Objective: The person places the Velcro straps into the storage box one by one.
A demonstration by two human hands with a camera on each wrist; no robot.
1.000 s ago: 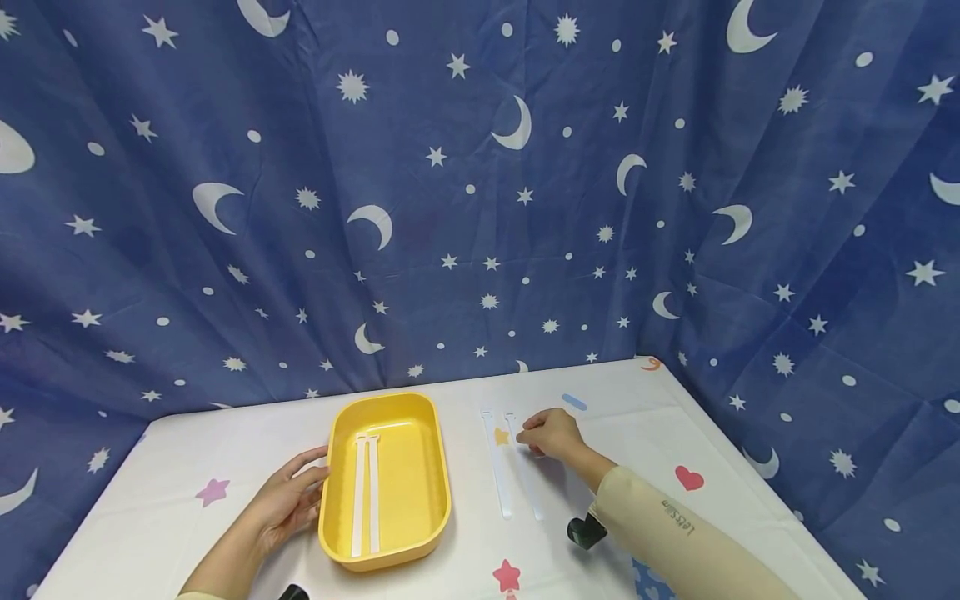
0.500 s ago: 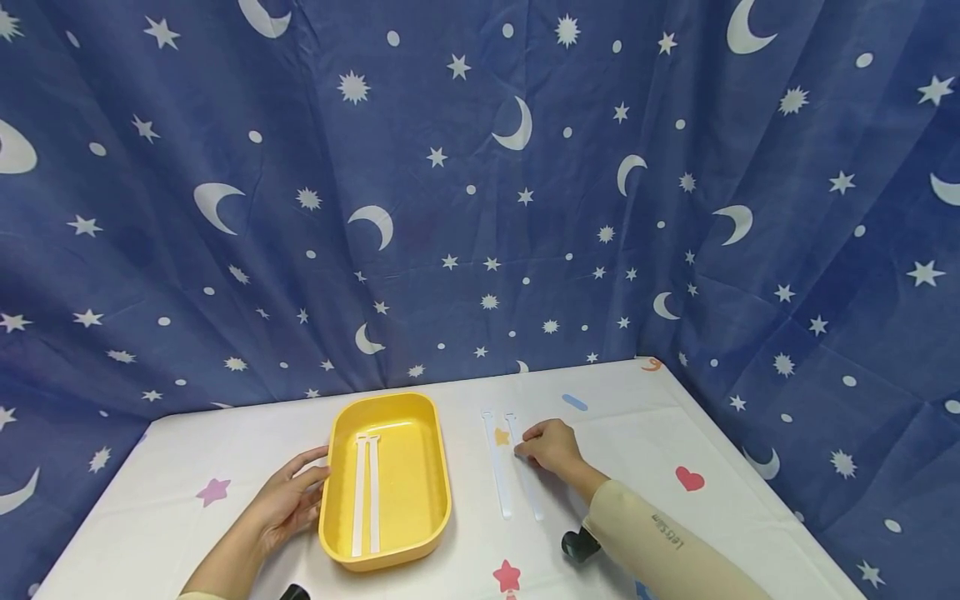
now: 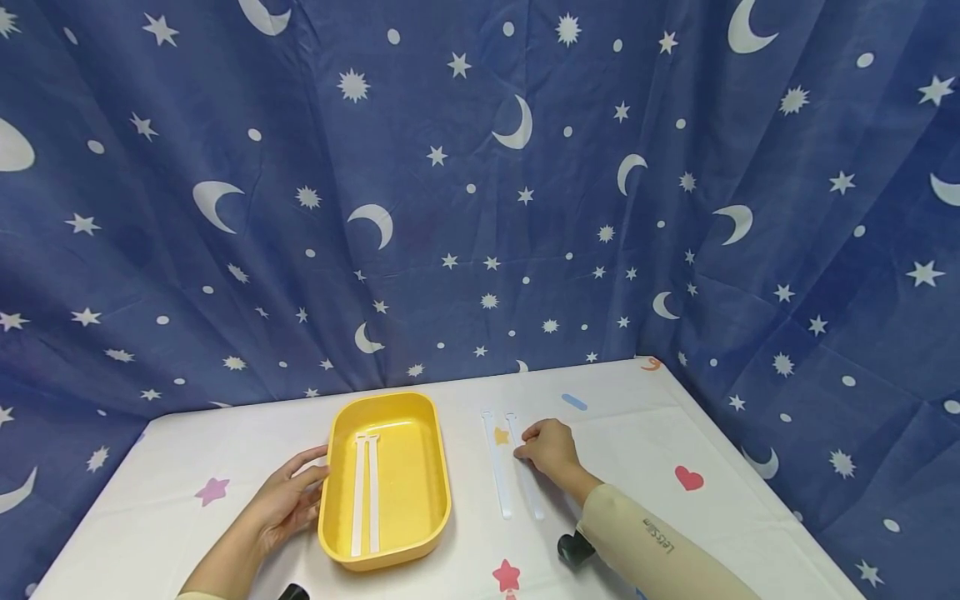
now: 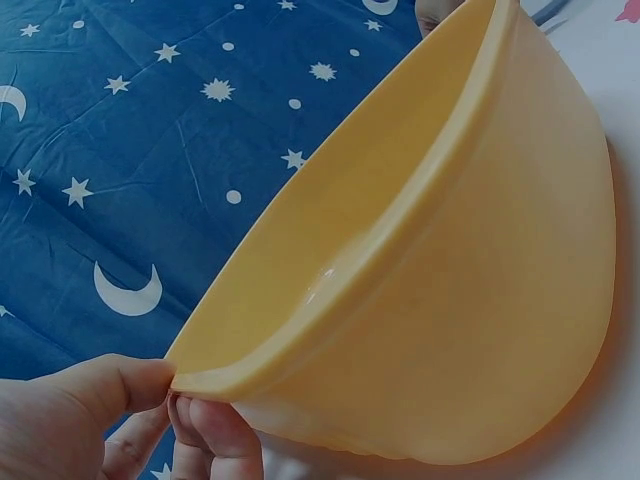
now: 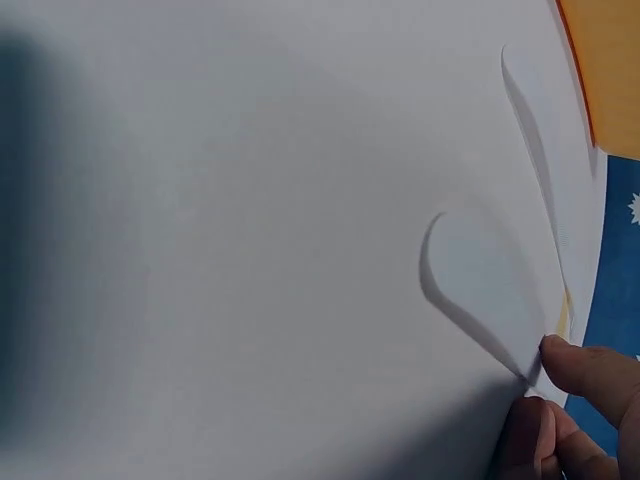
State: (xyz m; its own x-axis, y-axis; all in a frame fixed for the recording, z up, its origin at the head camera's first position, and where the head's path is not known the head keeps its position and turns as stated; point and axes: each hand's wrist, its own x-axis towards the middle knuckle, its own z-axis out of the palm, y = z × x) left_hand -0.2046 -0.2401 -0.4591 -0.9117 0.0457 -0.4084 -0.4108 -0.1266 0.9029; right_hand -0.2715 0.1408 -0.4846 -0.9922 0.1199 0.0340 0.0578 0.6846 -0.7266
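Right hand [image 3: 552, 448] shifted slightly nearer, pinching a white strip [image 3: 532, 496] apart from yellow tray [image 3: 408, 492]; left hand [image 3: 283, 504] grips its rim [image 4: 345, 285].

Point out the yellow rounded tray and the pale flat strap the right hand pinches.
Yellow rounded tray [image 3: 408, 500], head view: bare inner floor.
Pale flat strap [image 5: 485, 290], right wrist view: surface of its free length.

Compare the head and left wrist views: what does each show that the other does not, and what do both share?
Only the head view shows the two white strips in the yellow tray, the red heart and the purple star.

Only the left wrist view shows a broad stretch of the tray's outer wall close up.

Both show the left hand holding the tray, the blue curtain and white tabletop.
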